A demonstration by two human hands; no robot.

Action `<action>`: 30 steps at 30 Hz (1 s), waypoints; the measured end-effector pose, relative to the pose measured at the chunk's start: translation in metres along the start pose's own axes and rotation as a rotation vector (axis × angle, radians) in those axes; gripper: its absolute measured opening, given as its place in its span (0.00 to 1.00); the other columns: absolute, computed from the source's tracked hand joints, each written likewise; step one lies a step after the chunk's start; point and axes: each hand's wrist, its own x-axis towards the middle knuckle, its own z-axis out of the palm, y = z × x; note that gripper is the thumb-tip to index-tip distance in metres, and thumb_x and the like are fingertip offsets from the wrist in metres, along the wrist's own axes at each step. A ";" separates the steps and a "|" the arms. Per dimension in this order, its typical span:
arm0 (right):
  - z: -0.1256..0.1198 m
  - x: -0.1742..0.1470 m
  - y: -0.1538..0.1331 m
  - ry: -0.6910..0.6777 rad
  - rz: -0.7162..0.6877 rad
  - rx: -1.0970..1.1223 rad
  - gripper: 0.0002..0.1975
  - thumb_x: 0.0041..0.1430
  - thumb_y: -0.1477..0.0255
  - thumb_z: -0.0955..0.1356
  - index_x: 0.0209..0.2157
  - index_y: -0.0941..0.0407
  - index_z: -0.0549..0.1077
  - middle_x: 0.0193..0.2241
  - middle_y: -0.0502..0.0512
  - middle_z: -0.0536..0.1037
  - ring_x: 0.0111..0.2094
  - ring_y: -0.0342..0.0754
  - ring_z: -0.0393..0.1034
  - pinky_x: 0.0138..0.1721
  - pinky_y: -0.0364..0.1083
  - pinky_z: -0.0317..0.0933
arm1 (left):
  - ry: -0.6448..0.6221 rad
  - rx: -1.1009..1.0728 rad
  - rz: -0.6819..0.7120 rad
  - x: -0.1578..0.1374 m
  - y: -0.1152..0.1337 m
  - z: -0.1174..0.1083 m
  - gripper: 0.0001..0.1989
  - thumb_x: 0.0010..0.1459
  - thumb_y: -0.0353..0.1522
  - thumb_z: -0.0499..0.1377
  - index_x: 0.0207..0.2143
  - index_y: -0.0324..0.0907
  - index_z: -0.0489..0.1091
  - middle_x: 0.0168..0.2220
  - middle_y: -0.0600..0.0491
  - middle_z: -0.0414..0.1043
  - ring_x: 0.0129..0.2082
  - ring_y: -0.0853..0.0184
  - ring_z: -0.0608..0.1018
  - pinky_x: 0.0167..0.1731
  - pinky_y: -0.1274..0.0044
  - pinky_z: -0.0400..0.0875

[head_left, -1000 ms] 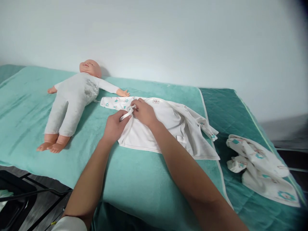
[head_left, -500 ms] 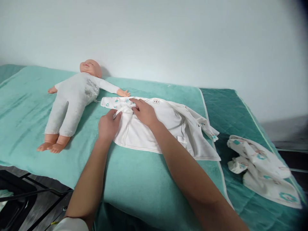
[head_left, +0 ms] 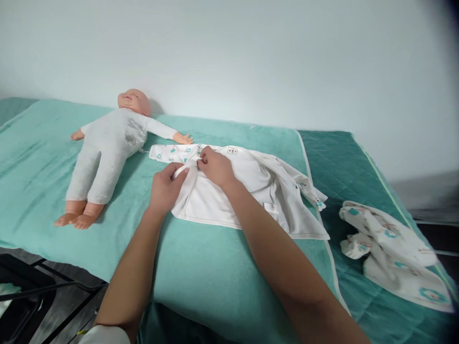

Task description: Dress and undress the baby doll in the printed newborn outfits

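Note:
A white baby shirt [head_left: 222, 205] with a printed sleeve lies opened out, its plain inner side up. My left hand [head_left: 167, 187] pinches the bunched cloth near its left side, thumb and fingers around a fold. Close beside it, my right hand [head_left: 217, 167] is closed on the cloth at the base of the left sleeve [head_left: 168, 153]. Just beyond that sleeve rests the hand of a baby doll [head_left: 107, 138], which lies on its back in a white cloth body, arms spread.
A light green cover [head_left: 201, 277] lies under the doll and shirt. More printed baby clothing [head_left: 398, 263] lies crumpled on the darker green quilted cover [head_left: 333, 162] at right. A white wall [head_left: 229, 62] stands behind. At lower left a black container [head_left: 21, 296] sits below the edge.
My left hand has shifted slightly right and down with the fold. The fingers of my right hand have curled in and closed on the cloth.

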 end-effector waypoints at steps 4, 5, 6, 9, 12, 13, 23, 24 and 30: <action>0.007 0.004 0.008 0.146 -0.023 0.236 0.08 0.67 0.69 0.62 0.45 0.52 0.70 0.36 0.52 0.80 0.39 0.52 0.74 0.42 0.49 0.64 | 0.031 0.281 -0.180 0.009 -0.009 -0.011 0.16 0.65 0.43 0.55 0.44 0.44 0.77 0.34 0.50 0.79 0.36 0.59 0.78 0.37 0.72 0.68; 0.009 0.005 0.010 0.179 -0.047 0.314 0.10 0.66 0.69 0.62 0.47 0.52 0.69 0.39 0.53 0.80 0.40 0.52 0.74 0.44 0.49 0.66 | 0.028 0.360 -0.219 0.011 -0.012 -0.014 0.16 0.64 0.43 0.56 0.45 0.45 0.77 0.36 0.48 0.79 0.39 0.56 0.79 0.39 0.70 0.69; 0.011 0.007 0.012 0.204 -0.072 0.384 0.12 0.65 0.70 0.62 0.50 0.53 0.69 0.43 0.54 0.80 0.43 0.51 0.74 0.46 0.50 0.67 | 0.027 0.432 -0.251 0.012 -0.014 -0.016 0.16 0.64 0.42 0.56 0.47 0.46 0.77 0.38 0.47 0.80 0.41 0.53 0.79 0.41 0.68 0.70; 0.016 0.009 0.015 0.213 -0.144 0.460 0.19 0.62 0.74 0.63 0.55 0.54 0.68 0.53 0.58 0.78 0.51 0.52 0.73 0.53 0.52 0.68 | 0.081 0.557 -0.224 0.012 -0.019 -0.016 0.18 0.64 0.40 0.57 0.53 0.46 0.74 0.46 0.43 0.78 0.44 0.50 0.80 0.43 0.63 0.73; 0.019 0.009 0.016 0.204 -0.221 0.377 0.19 0.62 0.76 0.62 0.53 0.54 0.73 0.54 0.60 0.77 0.56 0.55 0.70 0.58 0.55 0.66 | 0.175 0.553 0.058 0.008 -0.018 -0.007 0.17 0.66 0.36 0.56 0.54 0.43 0.73 0.52 0.41 0.76 0.51 0.51 0.78 0.51 0.60 0.74; 0.019 0.008 0.016 0.204 -0.255 0.341 0.18 0.62 0.76 0.62 0.52 0.55 0.74 0.54 0.60 0.77 0.57 0.55 0.69 0.60 0.55 0.65 | 0.171 0.521 0.170 0.007 -0.017 -0.002 0.16 0.67 0.35 0.54 0.53 0.42 0.73 0.52 0.41 0.76 0.53 0.52 0.77 0.54 0.60 0.73; 0.012 -0.045 0.002 -0.004 -0.287 -0.058 0.28 0.72 0.69 0.59 0.69 0.64 0.61 0.72 0.67 0.56 0.74 0.62 0.50 0.72 0.65 0.46 | -0.340 0.583 0.436 -0.002 -0.022 0.019 0.32 0.72 0.44 0.47 0.73 0.38 0.54 0.76 0.43 0.46 0.77 0.55 0.52 0.74 0.57 0.51; 0.009 -0.059 0.001 -0.012 -0.292 -0.058 0.28 0.72 0.68 0.59 0.69 0.64 0.61 0.72 0.68 0.56 0.74 0.63 0.49 0.72 0.66 0.45 | -0.350 0.605 0.433 -0.006 -0.021 0.017 0.32 0.72 0.45 0.47 0.73 0.41 0.55 0.76 0.44 0.45 0.77 0.55 0.51 0.74 0.56 0.50; -0.059 -0.125 0.043 0.013 -0.211 0.228 0.17 0.67 0.62 0.66 0.54 0.46 0.77 0.58 0.54 0.77 0.60 0.53 0.72 0.59 0.56 0.69 | -0.300 0.654 0.429 -0.044 -0.011 0.010 0.28 0.72 0.44 0.47 0.70 0.48 0.62 0.75 0.48 0.51 0.76 0.53 0.53 0.73 0.51 0.48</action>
